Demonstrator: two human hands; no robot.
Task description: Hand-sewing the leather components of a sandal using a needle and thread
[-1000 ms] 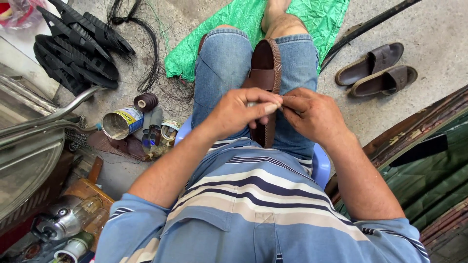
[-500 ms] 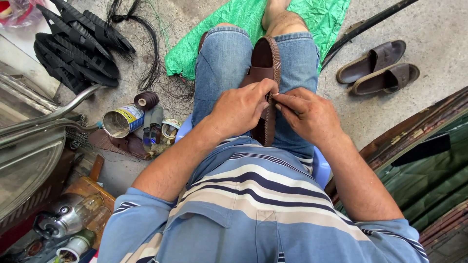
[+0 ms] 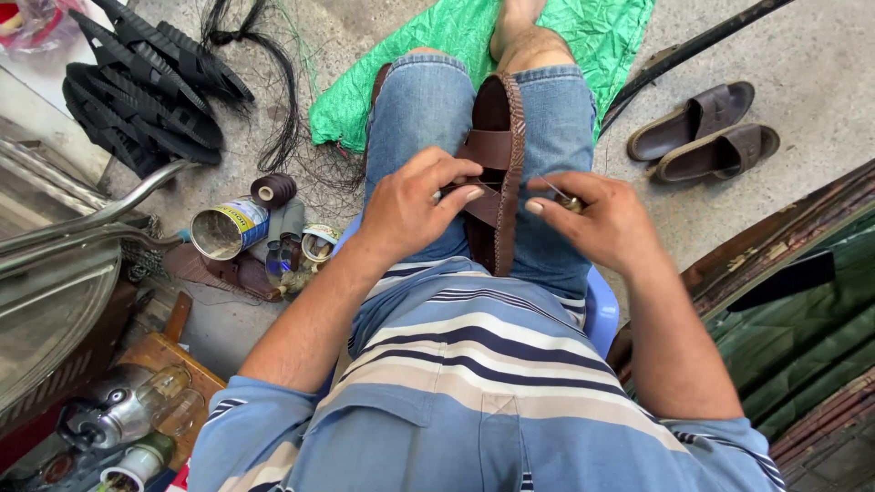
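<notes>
A brown leather sandal (image 3: 499,128) stands on edge between my knees, sole to the right. My left hand (image 3: 415,202) pinches its strap and a thin thread near the middle of the sandal. My right hand (image 3: 602,219) is a little to the right, closed on a small awl or needle tool (image 3: 563,196) whose thin tip points toward the strap. A taut thread runs between the two hands. I sit in denim shorts and a striped blue shirt on a blue plastic stool (image 3: 602,314).
An open tin can (image 3: 228,228), a dark thread spool (image 3: 272,189) and small jars lie on the ground at left. Black rubber soles (image 3: 137,82) are piled at top left. A green sheet (image 3: 437,55) lies under my feet; a pair of brown sandals (image 3: 706,132) rests at right.
My hands, close together over the sandal before, have separated; the right hand has pulled to the right with the tool, drawing the thread out.
</notes>
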